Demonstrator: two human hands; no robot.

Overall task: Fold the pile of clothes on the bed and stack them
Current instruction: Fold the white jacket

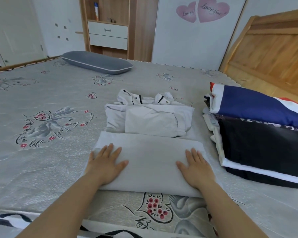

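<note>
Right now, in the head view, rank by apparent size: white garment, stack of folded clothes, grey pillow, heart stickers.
1. white garment
2. stack of folded clothes, partly cut off at the frame edge, so unsure against the garment
3. grey pillow, farther away
4. heart stickers

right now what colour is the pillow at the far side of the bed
Grey pillow with white piping, head view.

Garment [150, 152]: centre of the bed [41, 165], near its front edge.
Left hand [104, 164]: flat on the garment's left end.
Right hand [196, 166]: flat on its right end.
Stack [258, 134]: right of the garment, apart.
Pillow [96, 61]: far behind, by the bed's back edge.
Headboard [272, 48]: right, behind the stack.
</note>
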